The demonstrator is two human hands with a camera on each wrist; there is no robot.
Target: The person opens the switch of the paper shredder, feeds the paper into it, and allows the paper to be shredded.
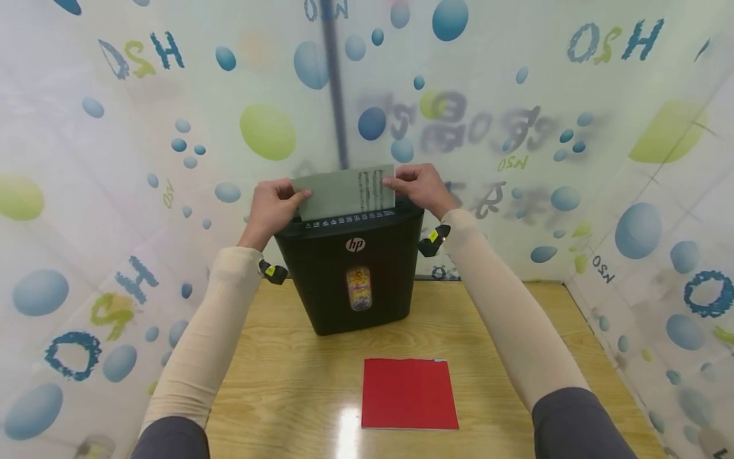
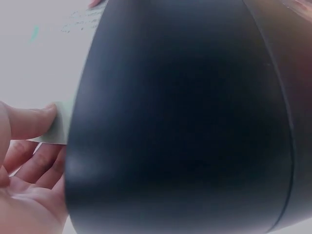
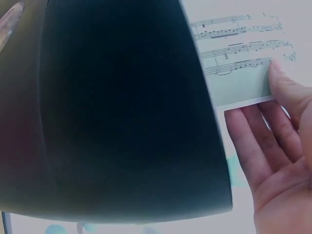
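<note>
A sheet of music paper (image 1: 335,191) stands upright at the top of a black HP paper shredder (image 1: 321,268), its lower edge hidden at the slot. My left hand (image 1: 271,207) pinches the sheet's left edge, thumb in front. On the opposite edge my right hand (image 1: 423,186) pinches it the same way. Printed staves (image 3: 239,46) show near the right thumb in the right wrist view. In the left wrist view, the left hand (image 2: 29,161) has its thumb on the paper and its other fingers behind, beside the shredder's dark side (image 2: 180,117).
A red booklet or stack of red sheets (image 1: 410,393) lies on the wooden table (image 1: 287,382) in front of the shredder. A patterned curtain (image 1: 172,115) hangs close behind and at both sides. Colourful bits show through the shredder's small window (image 1: 359,289).
</note>
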